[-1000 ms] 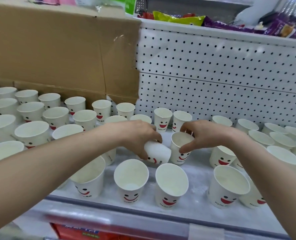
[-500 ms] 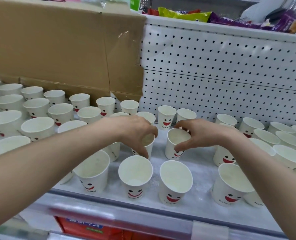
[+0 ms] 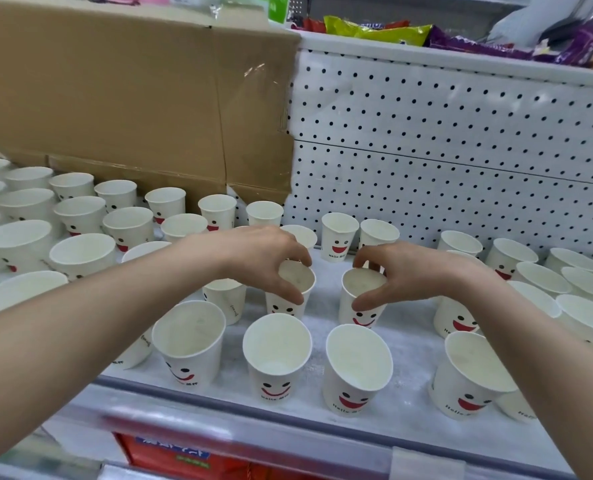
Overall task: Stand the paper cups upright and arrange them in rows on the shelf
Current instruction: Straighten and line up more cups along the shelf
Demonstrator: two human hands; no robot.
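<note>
Two grips, each pinching one cup by its rim: my left grip (image 3: 264, 258) holds the left white smiley-face paper cup (image 3: 288, 299), my right grip (image 3: 413, 271) the right white smiley-face paper cup (image 3: 361, 306). Both cups stand upright, side by side on the white shelf (image 3: 406, 344), just behind the front row of cups (image 3: 276, 355). Behind them are a white perforated back panel (image 3: 426, 150) and a brown cardboard sheet (image 3: 115, 98). Under the red smiles I read "Hello"; the rest blurs.

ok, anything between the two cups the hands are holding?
Nothing: head view shows bare shelf between the left cup, held by the left hand, and the right cup, held by the right hand.
</note>
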